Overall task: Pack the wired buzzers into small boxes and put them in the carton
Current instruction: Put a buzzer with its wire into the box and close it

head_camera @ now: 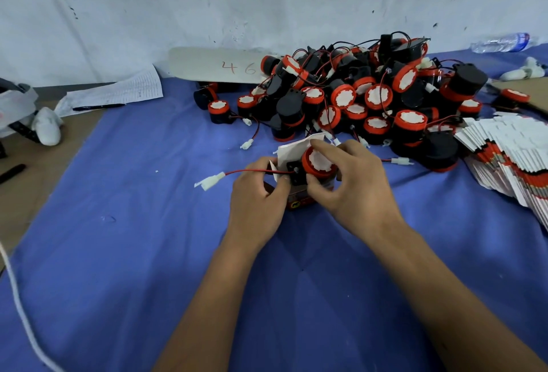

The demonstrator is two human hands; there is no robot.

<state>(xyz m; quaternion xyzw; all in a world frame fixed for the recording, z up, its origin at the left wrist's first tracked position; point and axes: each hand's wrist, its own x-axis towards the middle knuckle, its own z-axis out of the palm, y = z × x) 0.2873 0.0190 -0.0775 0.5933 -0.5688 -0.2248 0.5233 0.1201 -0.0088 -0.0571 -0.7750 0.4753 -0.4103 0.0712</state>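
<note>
On the blue cloth point(142, 223), just in front of the heap of buzzers point(355, 95), both hands work one small box point(298, 198). The left hand point(258, 202) grips the box by its left side, thumb curled against its open top, whose white flaps point(292, 146) stand up toward the heap. The right hand point(353, 181) pinches a buzzer point(318, 164), red rim and white face tilted up, at the box mouth; how far in it sits is hard to tell, since fingers cover the opening. Its red wire point(249, 171) runs left from the box to a white connector point(209, 181) lying on the cloth. Right of the heap lies a fanned stack of flat boxes point(510, 161). Behind the heap's left end a white board point(219, 64) reads 46.
</note>
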